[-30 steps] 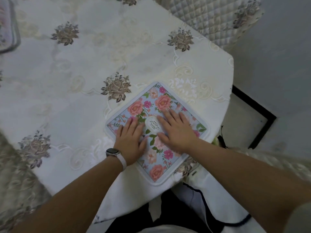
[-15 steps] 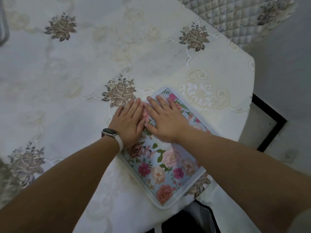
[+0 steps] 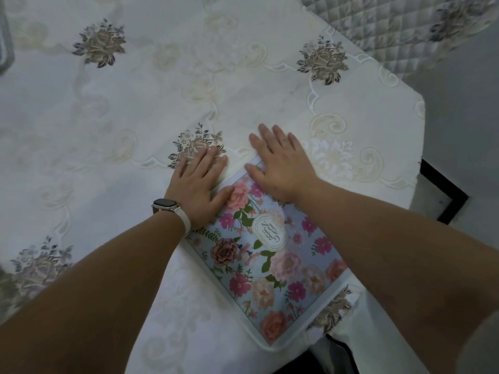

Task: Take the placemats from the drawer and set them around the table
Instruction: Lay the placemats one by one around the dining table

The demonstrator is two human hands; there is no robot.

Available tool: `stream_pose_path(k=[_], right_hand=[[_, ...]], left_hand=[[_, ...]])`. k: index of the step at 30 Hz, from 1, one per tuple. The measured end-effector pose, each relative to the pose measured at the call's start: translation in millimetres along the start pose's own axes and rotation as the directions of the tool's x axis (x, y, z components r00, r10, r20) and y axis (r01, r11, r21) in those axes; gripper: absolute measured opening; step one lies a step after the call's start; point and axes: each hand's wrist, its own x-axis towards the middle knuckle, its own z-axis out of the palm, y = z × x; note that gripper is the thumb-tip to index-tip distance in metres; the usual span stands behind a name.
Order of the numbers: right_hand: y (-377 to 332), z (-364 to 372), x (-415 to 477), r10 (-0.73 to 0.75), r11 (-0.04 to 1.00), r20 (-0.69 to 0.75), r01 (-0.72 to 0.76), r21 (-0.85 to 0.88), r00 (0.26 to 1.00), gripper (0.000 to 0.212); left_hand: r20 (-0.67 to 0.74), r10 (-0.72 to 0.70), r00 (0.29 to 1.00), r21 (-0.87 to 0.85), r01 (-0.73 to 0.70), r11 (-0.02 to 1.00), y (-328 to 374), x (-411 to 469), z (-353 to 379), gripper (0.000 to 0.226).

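A square placemat (image 3: 272, 252) with pink and red flowers on pale blue, a white border and an oval label lies flat near the table's front right corner, turned like a diamond. My left hand (image 3: 198, 184), a watch on its wrist, rests flat with fingers apart at the mat's far left edge, its thumb on the mat and its fingers on the cloth. Over the mat's far corner my right hand (image 3: 280, 163) lies flat, fingers spread onto the cloth beyond it. Neither hand grips anything.
The table (image 3: 135, 103) wears a white embroidered cloth with brown flower motifs. A quilted chair back (image 3: 391, 25) stands at the far right. A grey object's edge (image 3: 5, 47) shows at the far left. The table's right edge (image 3: 418, 147) drops to a floor with a black-framed panel (image 3: 445, 201).
Both hands have slid away from me across the mat, from its centre to its far corner and out onto the cloth, and have spread apart. The mat stays flat.
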Motion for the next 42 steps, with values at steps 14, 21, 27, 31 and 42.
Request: stream_pose_path(k=[14, 21, 27, 31, 42], right_hand=[[35.2, 8.7, -128.8, 0.368, 0.93, -0.058, -0.367, 0.02, 0.928, 0.068], [-24.8, 34.8, -180.8, 0.282, 0.959, -0.022, -0.282, 0.019, 0.959, 0.066], [-68.9, 45.1, -209.5, 0.214, 0.977, -0.03, -0.214, 0.0, 0.976, 0.062], [-63.9, 45.0, -227.6, 0.077, 0.997, -0.047, -0.077, 0.007, 0.996, 0.061], [1.9, 36.6, -231.5, 0.015, 0.999, 0.003, -0.015, -0.048, 1.0, 0.069]], left_hand=[[-0.088, 0.041, 0.995, -0.024, -0.043, 0.999, 1.2, -1.9, -0.8, 0.062], [-0.05, 0.129, 0.99, -0.001, -0.129, 0.992, 55.4, -49.3, 8.7, 0.064], [0.017, 0.081, 0.997, -0.037, -0.081, 0.996, 120.1, -101.6, 34.0, 0.063], [0.005, 0.014, 1.0, -0.058, -0.014, 0.998, 138.2, -129.3, 42.0, 0.061], [0.052, 0.097, 0.994, 0.025, -0.098, 0.995, 159.0, -166.8, 52.7, 0.095]])
